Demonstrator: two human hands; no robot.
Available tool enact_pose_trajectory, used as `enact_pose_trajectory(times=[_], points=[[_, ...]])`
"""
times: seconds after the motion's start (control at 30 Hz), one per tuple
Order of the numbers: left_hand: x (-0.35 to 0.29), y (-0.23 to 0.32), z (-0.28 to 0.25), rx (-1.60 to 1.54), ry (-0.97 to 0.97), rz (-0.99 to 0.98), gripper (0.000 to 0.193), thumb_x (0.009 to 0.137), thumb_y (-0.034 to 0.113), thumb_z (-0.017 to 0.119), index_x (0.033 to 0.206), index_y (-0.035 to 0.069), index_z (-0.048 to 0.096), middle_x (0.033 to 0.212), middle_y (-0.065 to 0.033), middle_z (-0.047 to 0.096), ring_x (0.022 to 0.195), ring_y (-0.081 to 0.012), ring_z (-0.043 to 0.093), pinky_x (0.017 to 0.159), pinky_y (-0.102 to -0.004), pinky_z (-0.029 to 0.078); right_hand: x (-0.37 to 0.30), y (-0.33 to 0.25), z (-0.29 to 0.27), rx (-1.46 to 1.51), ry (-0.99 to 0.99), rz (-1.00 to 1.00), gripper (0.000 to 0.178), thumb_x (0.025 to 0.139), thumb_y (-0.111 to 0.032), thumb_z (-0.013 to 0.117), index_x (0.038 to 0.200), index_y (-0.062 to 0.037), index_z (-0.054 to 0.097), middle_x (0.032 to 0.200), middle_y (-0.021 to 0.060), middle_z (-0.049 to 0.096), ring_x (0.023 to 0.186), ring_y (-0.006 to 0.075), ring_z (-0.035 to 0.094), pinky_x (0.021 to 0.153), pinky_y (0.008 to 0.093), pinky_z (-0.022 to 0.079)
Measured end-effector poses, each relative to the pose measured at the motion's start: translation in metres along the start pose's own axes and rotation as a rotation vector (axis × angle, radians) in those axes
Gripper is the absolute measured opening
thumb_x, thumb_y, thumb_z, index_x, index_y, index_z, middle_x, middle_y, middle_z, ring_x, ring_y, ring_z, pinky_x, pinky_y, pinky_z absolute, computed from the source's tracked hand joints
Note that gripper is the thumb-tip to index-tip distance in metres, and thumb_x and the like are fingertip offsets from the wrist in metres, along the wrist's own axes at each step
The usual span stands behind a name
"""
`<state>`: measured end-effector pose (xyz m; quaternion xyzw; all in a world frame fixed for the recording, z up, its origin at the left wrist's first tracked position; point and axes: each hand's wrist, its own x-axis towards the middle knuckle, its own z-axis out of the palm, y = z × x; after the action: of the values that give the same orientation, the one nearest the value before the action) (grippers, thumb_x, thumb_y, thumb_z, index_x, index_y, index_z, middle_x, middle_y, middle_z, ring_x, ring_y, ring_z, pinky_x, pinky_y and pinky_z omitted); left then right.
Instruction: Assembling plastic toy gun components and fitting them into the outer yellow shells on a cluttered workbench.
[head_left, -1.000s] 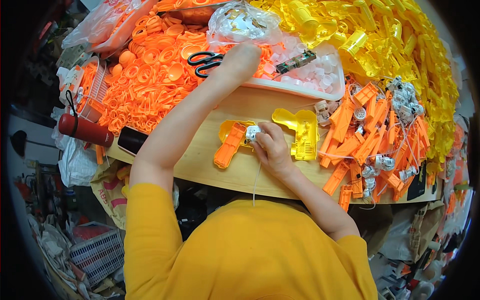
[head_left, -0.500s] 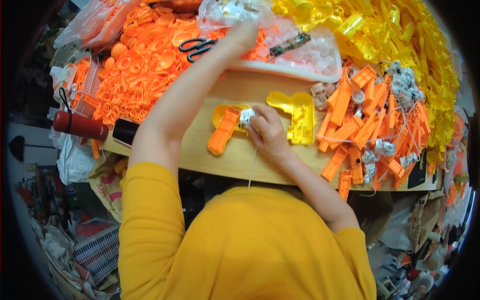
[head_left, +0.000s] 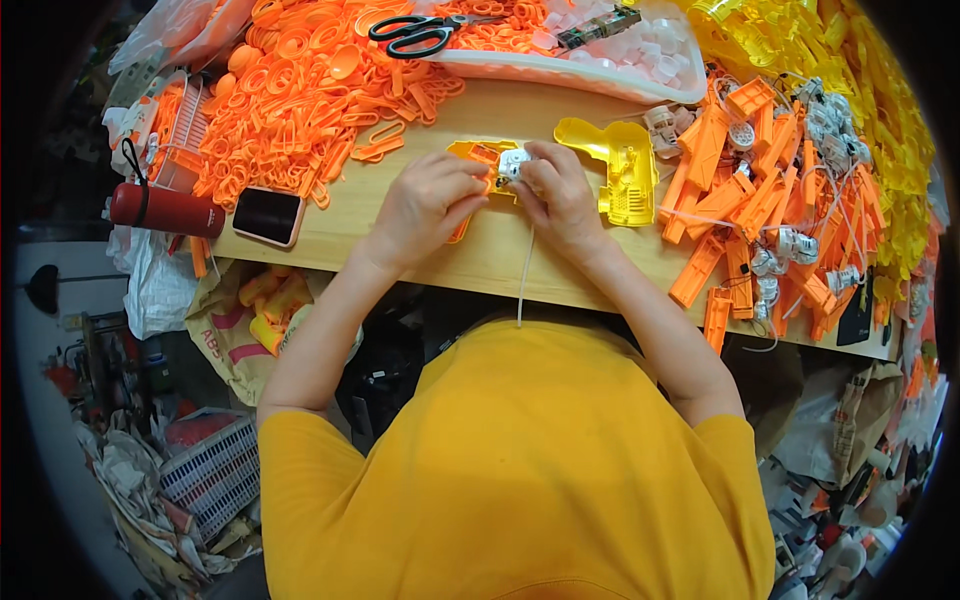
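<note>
My right hand is closed on a small white plastic mechanism with a pale cord hanging toward me. Beside it, the fingertips of my left hand are pinched together; what they hold is hidden or too small to name. Under and between the hands lie a yellow half shell and an orange casing, both mostly covered. A second yellow half shell, gun-shaped with its hollow side up, lies just right of my right hand.
Orange casings with wired white mechanisms are heaped at right, before a yellow shell pile. Small orange parts pile up at far left. Black-handled scissors lie near a white tray. A phone and red flask sit left.
My left hand has come back from the white tray to meet my right hand at the white mechanism. My right hand still holds it. The view has shifted, so the table appears higher.
</note>
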<state>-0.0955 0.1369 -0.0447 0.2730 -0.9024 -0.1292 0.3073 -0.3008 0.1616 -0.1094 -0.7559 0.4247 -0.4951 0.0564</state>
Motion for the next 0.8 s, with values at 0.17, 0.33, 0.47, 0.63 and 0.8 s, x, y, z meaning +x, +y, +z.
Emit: enact_pose_trajectory(times=[0.17,0.33,0.47,0.63,0.8], points=[[-0.02,0.005,0.02,0.106,0.029,0.012,0.015,0.071,0.007,0.071,0.084,0.005,0.064,0.099,-0.0058,0.067,0.092,-0.0266,0.061,0.08,-0.0368,0.047,0.0,-0.002,0.001,-0.017,0.001,-0.012,0.029,0.071,0.001,0.072,0.094,-0.0021,0.054,0.108,0.0193,0.056,0.097,0.0349,0.056,0.079,0.0374,0.049],[-0.023,0.019,0.035,0.273,0.137,-0.044,0.015,0.071,0.007,0.071,0.084,0.007,0.063,0.099,-0.005,0.065,0.093,-0.0236,0.059,0.083,-0.0366,0.042,0.001,0.002,0.002,-0.007,0.004,-0.02,0.03,0.071,0.001,0.072,0.095,-0.0019,0.054,0.107,0.0195,0.056,0.097,0.035,0.056,0.079,0.0376,0.049],[-0.024,0.025,0.045,0.406,0.177,-0.037,0.011,0.072,0.01,0.064,0.082,0.006,0.061,0.101,-0.0069,0.063,0.095,-0.0208,0.057,0.084,-0.0369,0.039,0.004,-0.003,-0.001,-0.009,-0.002,-0.035,0.03,0.071,0.002,0.072,0.094,-0.0018,0.054,0.108,0.0199,0.056,0.097,0.0355,0.056,0.08,0.0379,0.049],[-0.02,0.021,0.041,0.443,0.084,0.06,0.011,0.071,0.013,0.058,0.078,0.005,0.06,0.095,-0.0074,0.059,0.093,-0.0212,0.054,0.084,-0.0369,0.038,0.002,-0.006,-0.002,0.006,-0.006,-0.028,0.028,0.071,0.002,0.071,0.093,-0.0012,0.054,0.108,0.0207,0.055,0.096,0.0366,0.056,0.08,0.0384,0.049],[0.015,0.012,0.011,0.168,-0.106,0.003,0.009,0.072,0.01,0.067,0.077,0.005,0.06,0.082,-0.0086,0.061,0.083,-0.0255,0.058,0.077,-0.0385,0.043,-0.001,-0.003,-0.001,-0.013,-0.008,-0.005,0.029,0.071,0.002,0.071,0.094,-0.0011,0.054,0.108,0.021,0.055,0.095,0.0369,0.056,0.08,0.0392,0.049]])
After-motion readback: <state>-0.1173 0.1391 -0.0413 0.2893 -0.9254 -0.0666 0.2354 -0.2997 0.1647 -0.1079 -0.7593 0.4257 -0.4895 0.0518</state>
